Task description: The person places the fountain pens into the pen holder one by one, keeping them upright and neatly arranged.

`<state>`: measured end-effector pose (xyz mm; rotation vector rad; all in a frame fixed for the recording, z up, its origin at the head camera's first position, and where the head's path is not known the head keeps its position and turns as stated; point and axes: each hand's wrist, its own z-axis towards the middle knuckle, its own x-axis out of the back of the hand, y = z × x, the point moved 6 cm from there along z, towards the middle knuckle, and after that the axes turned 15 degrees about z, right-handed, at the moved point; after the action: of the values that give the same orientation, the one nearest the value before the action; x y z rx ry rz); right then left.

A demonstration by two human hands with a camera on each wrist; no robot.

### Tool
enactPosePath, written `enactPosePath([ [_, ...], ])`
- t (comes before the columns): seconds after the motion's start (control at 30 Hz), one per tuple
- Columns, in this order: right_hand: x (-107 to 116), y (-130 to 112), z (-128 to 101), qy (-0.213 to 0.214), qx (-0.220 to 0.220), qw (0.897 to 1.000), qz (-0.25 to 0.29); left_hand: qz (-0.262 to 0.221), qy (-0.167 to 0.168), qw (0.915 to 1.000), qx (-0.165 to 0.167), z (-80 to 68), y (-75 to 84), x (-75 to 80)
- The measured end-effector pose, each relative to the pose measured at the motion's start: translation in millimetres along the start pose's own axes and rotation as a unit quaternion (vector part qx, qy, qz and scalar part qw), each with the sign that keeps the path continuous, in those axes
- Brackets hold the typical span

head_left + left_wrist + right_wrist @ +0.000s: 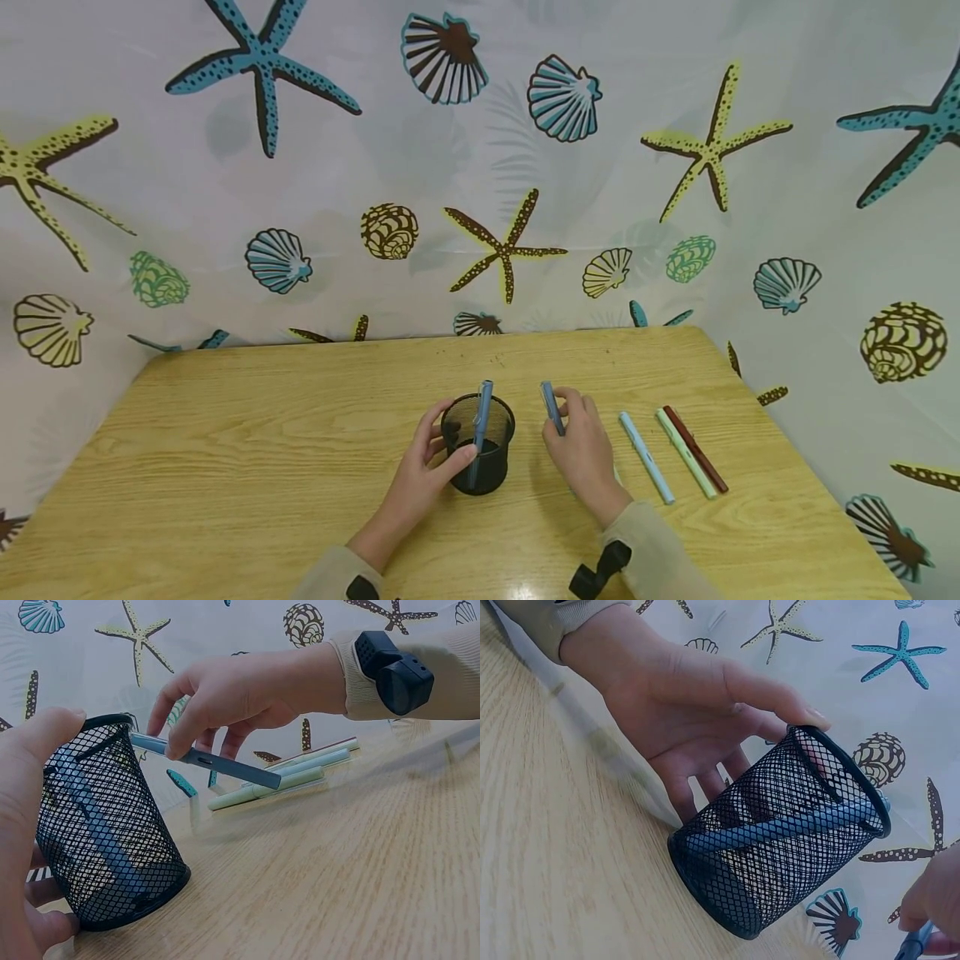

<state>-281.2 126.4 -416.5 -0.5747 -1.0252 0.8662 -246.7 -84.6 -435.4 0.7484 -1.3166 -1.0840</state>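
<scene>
mesh pen holder: on the desk in front of you, mouth up. your left hand grips it, fingers curled round its side, thumb at the near rim. one blue pen leans inside, its top above the rim. just to the right, your right hand pinches a second blue pen between thumb and fingers, no gap left around it; pen tilted, apart from the holder.

step in hand, as i judge it: bringing the held pen to the holder. the next move seems to call for carrying it leftward, turning an end down over the mouth and letting go inside, while you keep the left grip steady.

in the way: the raised rim, and the leaning pen, which takes up part of the mouth; your left thumb sits close to the entry as well.

farther right on the desk: a green pen partly hidden by your right hand in the head view, then a light blue pen, a pale green pen and a dark red pen side by side. beyond: patterned cloth.
</scene>
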Motion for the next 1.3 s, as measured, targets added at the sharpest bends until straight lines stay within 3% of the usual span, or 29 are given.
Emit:
enactPosePath([
  [0.2,2,-6,1,0.012,0.03,0.999,0.02,-0.002,0.0,1.0,-0.002,1.7,-1.9,-0.4],
  [0.33,4,-10,0,0.024,0.055,0.997,0.048,-0.006,0.003,1.0,-0.003,6.8,-14.9,-2.9],
  [0.57,5,-19,-3,0.036,0.129,0.986,0.095,0.005,0.015,0.9999,-0.002,11.0,-31.8,-6.0],
  [0.73,6,-23,-4,0.046,0.147,0.981,0.119,0.009,0.015,0.9998,0.008,10.4,-34.2,-6.9],
  [0.83,7,-25,-5,0.047,0.154,0.977,0.142,0.008,0.013,0.9999,0.009,10.1,-33.1,-6.9],
  [1.07,11,-34,-3,0.063,0.172,0.966,0.184,0.002,-0.002,0.9999,0.014,1.0,-3.3,-1.1],
  [1.3,17,-51,2,0.083,0.214,0.953,0.196,-0.003,-0.001,0.9999,0.01,0.8,-1.6,-0.1],
])
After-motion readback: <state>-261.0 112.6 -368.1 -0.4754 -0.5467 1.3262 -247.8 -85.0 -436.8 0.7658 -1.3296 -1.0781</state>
